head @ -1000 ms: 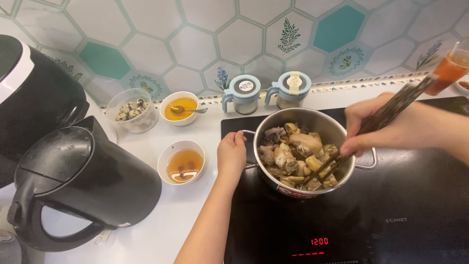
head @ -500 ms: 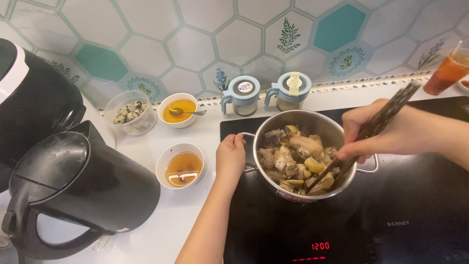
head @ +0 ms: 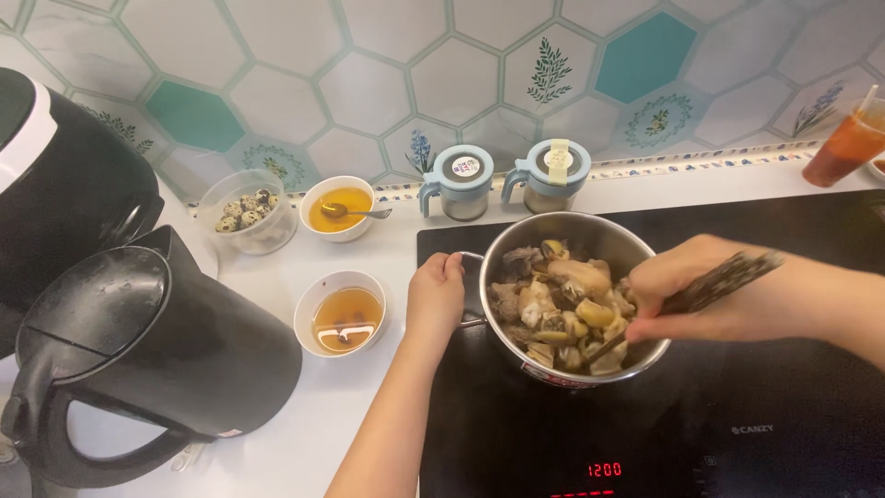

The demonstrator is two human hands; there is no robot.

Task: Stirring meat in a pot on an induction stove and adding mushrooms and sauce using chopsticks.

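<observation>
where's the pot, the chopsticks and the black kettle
pot (head: 590,229), head view, bare inner back wall
chopsticks (head: 728,277), head view, upper shafts above the right hand
black kettle (head: 198,355), head view, side of body

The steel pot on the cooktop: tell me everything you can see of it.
The pot is round, shiny steel, lidless, with a wire side handle. It sits upright on the black cooktop, filled with brownish chunks of food. The left hand grips its left handle; the right hand dips dark chopsticks into the food.
</observation>
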